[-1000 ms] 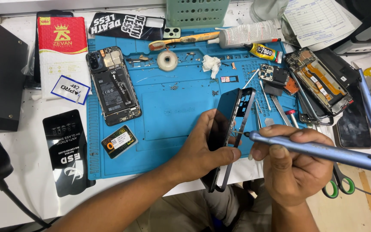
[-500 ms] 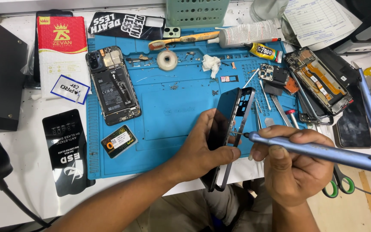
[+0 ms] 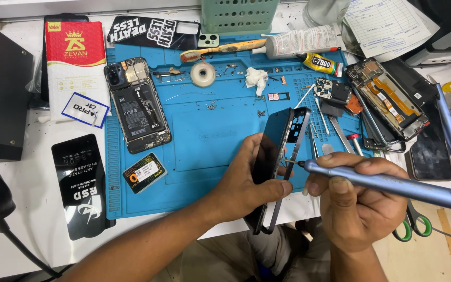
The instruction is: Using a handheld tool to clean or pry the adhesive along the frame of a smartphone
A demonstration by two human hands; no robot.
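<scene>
Blue mat (image 3: 204, 141); screwdriver (image 3: 387, 184) tip pointing left

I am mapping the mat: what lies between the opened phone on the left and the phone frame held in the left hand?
In the head view, only bare blue mat lies between the opened phone and the phone frame.

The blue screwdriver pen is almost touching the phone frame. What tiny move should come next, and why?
Probably ease the blue screwdriver tip a little further left into the phone frame. The left hand holds the frame on edge, and the right hand has the tip right at its inner side.
</scene>
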